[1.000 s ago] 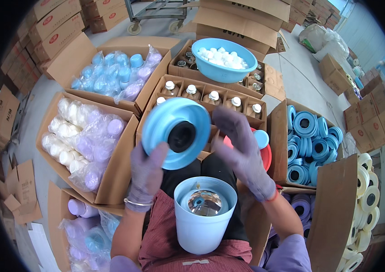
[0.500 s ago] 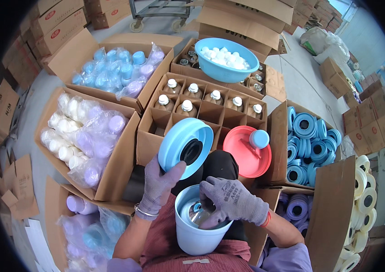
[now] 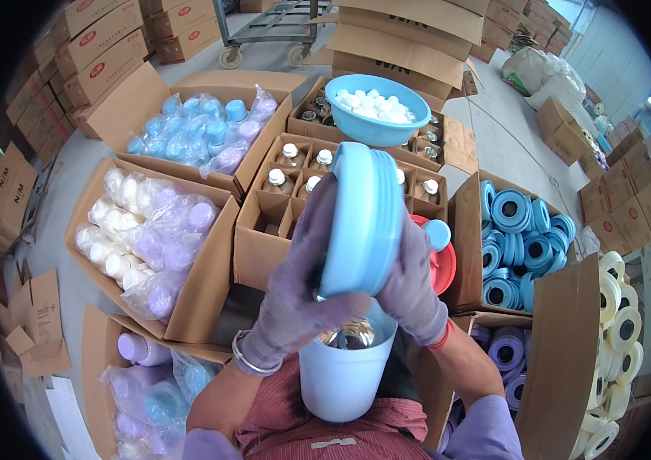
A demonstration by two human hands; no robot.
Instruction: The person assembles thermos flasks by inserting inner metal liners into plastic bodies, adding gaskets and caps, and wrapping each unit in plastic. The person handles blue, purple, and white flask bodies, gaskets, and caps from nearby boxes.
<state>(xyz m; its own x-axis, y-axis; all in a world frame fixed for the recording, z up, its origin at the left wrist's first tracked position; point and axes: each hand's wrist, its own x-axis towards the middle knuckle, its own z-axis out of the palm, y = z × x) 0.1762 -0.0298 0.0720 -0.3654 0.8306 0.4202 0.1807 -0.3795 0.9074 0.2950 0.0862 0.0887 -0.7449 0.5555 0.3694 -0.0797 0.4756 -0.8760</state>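
A light blue round lid [image 3: 364, 218] stands on edge above a pale blue tub [image 3: 344, 368] that rests in my lap. My left hand [image 3: 295, 295], in a grey glove with a bracelet at the wrist, grips the lid's left side and lower rim. My right hand [image 3: 410, 280], also gloved, presses on the lid's right side. Inside the tub I see a shiny silver inner surface [image 3: 348, 335]. Both hands hold the lid just over the tub's mouth.
A divided carton of small capped bottles [image 3: 295, 180] lies ahead, with a blue bowl of white caps [image 3: 375, 107] behind it. A red lid [image 3: 442, 264] sits to the right. Cartons of bagged tubs [image 3: 149, 238], blue rings [image 3: 521, 241] and white tape rolls [image 3: 617, 322] surround me.
My right hand has left the tub's inside and taken hold of the lid. The lid has turned edge-on and come down closer over the tub.
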